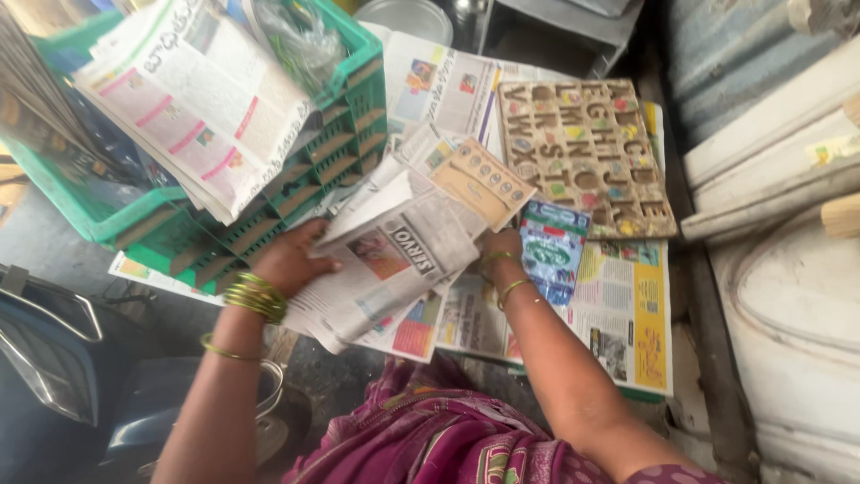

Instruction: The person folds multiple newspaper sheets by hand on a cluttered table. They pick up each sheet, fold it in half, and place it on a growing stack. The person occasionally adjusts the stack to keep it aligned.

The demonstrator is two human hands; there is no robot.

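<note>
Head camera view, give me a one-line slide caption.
Both hands, left hand and right hand, hold a folded newspaper beside a green crate.

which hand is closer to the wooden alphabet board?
Right. The right hand sits just below-left of the wooden alphabet board, under the folded newspaper; the left hand grips the paper's far side by the green crate.

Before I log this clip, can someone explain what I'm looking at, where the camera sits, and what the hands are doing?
There is no machine here: a person works with two bare hands, filmed by a single camera worn on the head, looking down. The left hand and the right hand both grip a folded newspaper bundle. Under it, more newspaper sheets are spread flat. On them lie a wooden letter-stencil board and a small blue-green packet. To the left stand green plastic crates, with more papers on top. Bangles circle the left wrist.
</note>
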